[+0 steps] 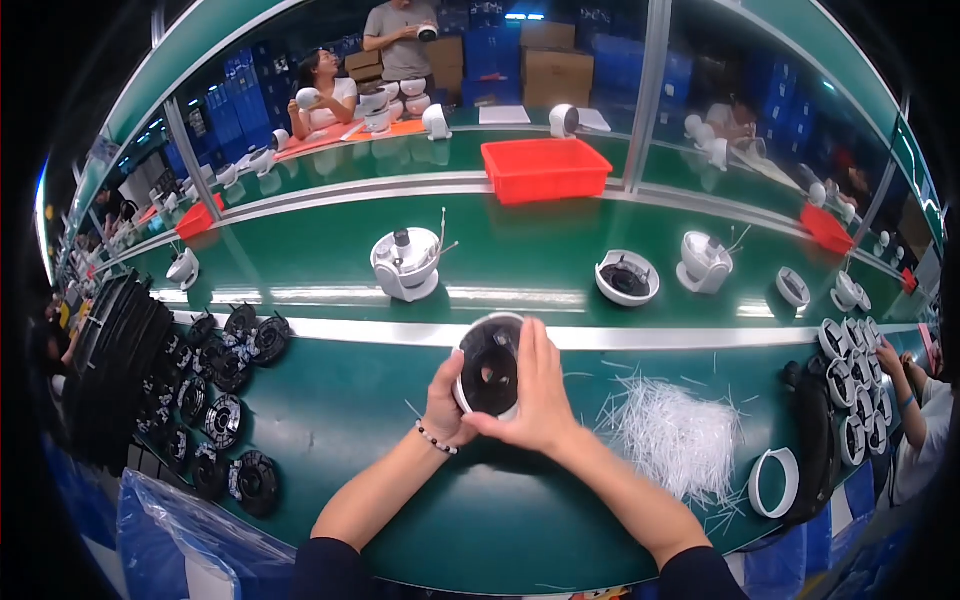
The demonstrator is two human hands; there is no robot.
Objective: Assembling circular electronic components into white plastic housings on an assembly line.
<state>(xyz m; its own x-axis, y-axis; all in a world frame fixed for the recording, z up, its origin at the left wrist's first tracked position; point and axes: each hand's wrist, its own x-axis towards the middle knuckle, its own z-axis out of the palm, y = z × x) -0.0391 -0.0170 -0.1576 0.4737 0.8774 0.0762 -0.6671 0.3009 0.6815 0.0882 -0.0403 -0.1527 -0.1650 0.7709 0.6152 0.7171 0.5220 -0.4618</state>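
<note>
We hold the round housing (484, 345), a white shell with a black inner face, between both hands above the near edge of the green bench (480, 535). Our left hand (445, 402) is curled around its left rim, thumb at the side; the fingers beneath are hidden. Our right hand (540, 395) lies with straight fingers along the right rim and its thumb across the lower edge, bracing the part. We cannot tell how firmly either hand presses. In our judgement, three faults are possible. If the flat right fingers slide on the smooth shell, the part may tilt or drop, since only the left hand wraps it. If pressure is uneven, the black face may seat askew or its edge may be marked. If the part is lowered to the right, loose strips from the pile of white strips (672, 435) may catch under it or enter its opening. The bare white ring (774, 483), standing beyond that pile, could be knocked by a wide right-arm sweep.
</note>
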